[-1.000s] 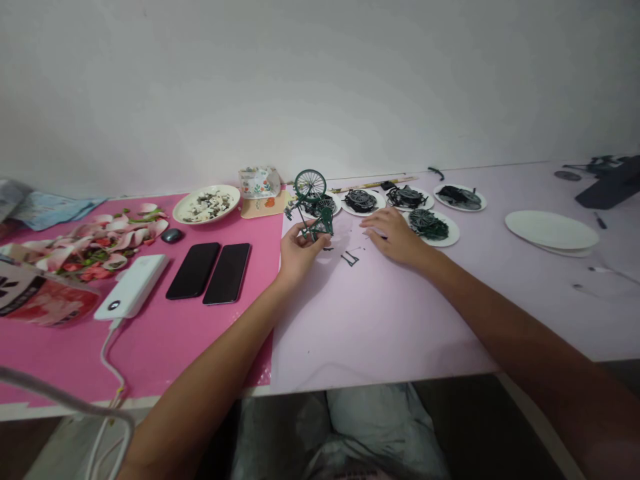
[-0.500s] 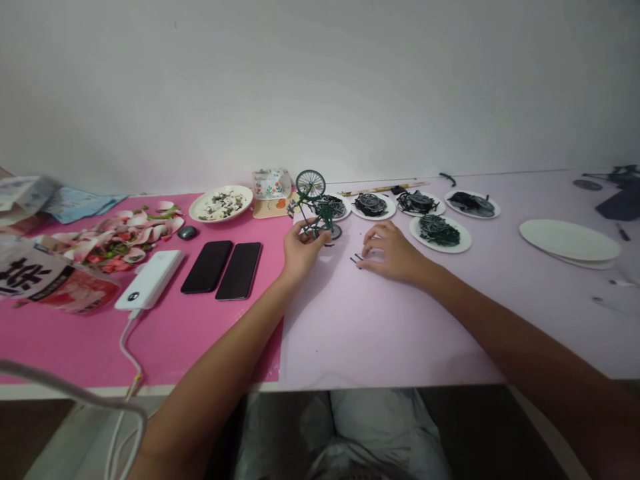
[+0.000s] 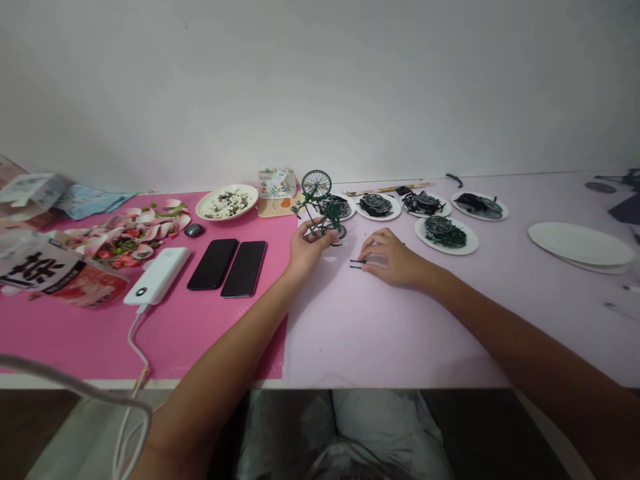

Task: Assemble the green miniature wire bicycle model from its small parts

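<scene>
A small green model bicycle [image 3: 329, 212] stands tilted up in my left hand [image 3: 306, 251], one spoked wheel raised high and the other low by the fingertips. My left fingers are closed around its lower part, which they partly hide. To the right, my right hand [image 3: 393, 260] rests low over the lilac surface, thumb and forefinger bent toward two thin black rods [image 3: 355, 264]. The rods' right ends meet the fingertips; the upper one appears to be pinched. A short dark piece [image 3: 337, 245] lies just below the bicycle's low wheel.
Behind my hands, several white plates [image 3: 447, 248] hold dark wheels and model parts. Stacked white plates [image 3: 580, 244] lie at right. Leftward on pink are two phones [image 3: 244, 269], a white power bank [image 3: 157, 275] with cable, a mouse [image 3: 194, 230], a bowl [image 3: 200, 212] and petal-like pieces [image 3: 150, 227].
The view has shifted slightly. The thin black rods have turned from slanted to nearly level at my right fingertips. My left hand keeps hold of the bicycle.
</scene>
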Action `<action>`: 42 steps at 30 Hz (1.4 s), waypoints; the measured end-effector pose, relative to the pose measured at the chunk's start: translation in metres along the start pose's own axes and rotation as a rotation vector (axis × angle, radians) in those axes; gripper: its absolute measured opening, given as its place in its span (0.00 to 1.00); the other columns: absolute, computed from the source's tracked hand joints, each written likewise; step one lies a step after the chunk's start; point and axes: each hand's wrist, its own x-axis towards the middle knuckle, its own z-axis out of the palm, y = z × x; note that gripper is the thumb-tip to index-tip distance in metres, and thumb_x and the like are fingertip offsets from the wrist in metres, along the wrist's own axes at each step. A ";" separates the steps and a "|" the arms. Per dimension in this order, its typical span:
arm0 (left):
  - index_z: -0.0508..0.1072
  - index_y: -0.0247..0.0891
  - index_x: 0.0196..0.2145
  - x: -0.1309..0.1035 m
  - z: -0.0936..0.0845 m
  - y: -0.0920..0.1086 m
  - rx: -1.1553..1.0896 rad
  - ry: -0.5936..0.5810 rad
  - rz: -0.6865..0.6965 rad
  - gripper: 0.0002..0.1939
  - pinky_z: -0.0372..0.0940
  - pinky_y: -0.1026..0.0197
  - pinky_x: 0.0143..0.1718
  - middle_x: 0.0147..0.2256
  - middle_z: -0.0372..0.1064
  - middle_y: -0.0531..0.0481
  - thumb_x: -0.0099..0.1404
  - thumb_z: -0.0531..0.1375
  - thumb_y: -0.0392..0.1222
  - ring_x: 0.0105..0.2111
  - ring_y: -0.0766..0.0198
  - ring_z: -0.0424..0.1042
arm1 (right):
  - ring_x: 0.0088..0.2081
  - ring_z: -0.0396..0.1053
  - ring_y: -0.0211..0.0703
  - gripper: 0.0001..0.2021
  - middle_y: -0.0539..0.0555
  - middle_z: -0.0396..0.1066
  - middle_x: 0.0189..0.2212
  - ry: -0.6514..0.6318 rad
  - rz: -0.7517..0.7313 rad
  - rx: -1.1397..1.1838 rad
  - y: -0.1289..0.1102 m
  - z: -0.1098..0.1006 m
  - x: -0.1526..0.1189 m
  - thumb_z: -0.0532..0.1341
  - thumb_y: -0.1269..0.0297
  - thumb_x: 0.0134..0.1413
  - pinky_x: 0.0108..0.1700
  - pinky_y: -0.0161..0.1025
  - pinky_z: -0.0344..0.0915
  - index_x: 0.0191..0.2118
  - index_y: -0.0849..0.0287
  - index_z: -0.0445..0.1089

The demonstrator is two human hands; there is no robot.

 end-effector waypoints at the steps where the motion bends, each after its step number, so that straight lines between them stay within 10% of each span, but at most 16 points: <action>1: 0.75 0.36 0.50 0.000 0.000 0.000 -0.004 -0.003 -0.005 0.33 0.71 0.61 0.41 0.31 0.79 0.50 0.48 0.80 0.43 0.33 0.62 0.80 | 0.60 0.65 0.63 0.09 0.59 0.76 0.49 -0.003 0.001 -0.002 0.000 0.000 0.000 0.67 0.53 0.63 0.65 0.67 0.64 0.43 0.48 0.82; 7: 0.74 0.36 0.49 0.002 -0.001 0.000 -0.018 0.010 -0.004 0.34 0.71 0.60 0.40 0.29 0.78 0.52 0.46 0.80 0.43 0.33 0.61 0.81 | 0.61 0.66 0.64 0.14 0.61 0.76 0.51 0.027 0.027 -0.004 0.002 -0.003 0.001 0.63 0.51 0.68 0.67 0.64 0.62 0.48 0.51 0.82; 17: 0.75 0.35 0.52 0.008 -0.008 0.008 0.015 0.058 0.077 0.32 0.72 0.61 0.41 0.31 0.78 0.52 0.50 0.77 0.38 0.32 0.65 0.77 | 0.57 0.66 0.65 0.13 0.63 0.75 0.48 0.622 0.213 -0.286 0.056 -0.044 0.003 0.57 0.59 0.70 0.64 0.65 0.62 0.47 0.53 0.79; 26: 0.76 0.36 0.50 0.010 -0.011 0.004 0.061 0.055 0.109 0.31 0.72 0.61 0.41 0.34 0.80 0.50 0.50 0.78 0.39 0.33 0.64 0.78 | 0.56 0.65 0.66 0.10 0.60 0.80 0.46 0.165 0.246 -0.343 0.063 -0.041 0.001 0.66 0.56 0.65 0.61 0.61 0.63 0.37 0.53 0.82; 42: 0.76 0.34 0.50 0.004 -0.004 -0.003 0.128 -0.020 0.089 0.29 0.71 0.60 0.37 0.33 0.81 0.48 0.51 0.76 0.39 0.32 0.62 0.78 | 0.52 0.65 0.62 0.11 0.62 0.73 0.44 0.032 0.230 -0.423 0.058 -0.023 0.001 0.62 0.60 0.69 0.54 0.56 0.64 0.36 0.56 0.78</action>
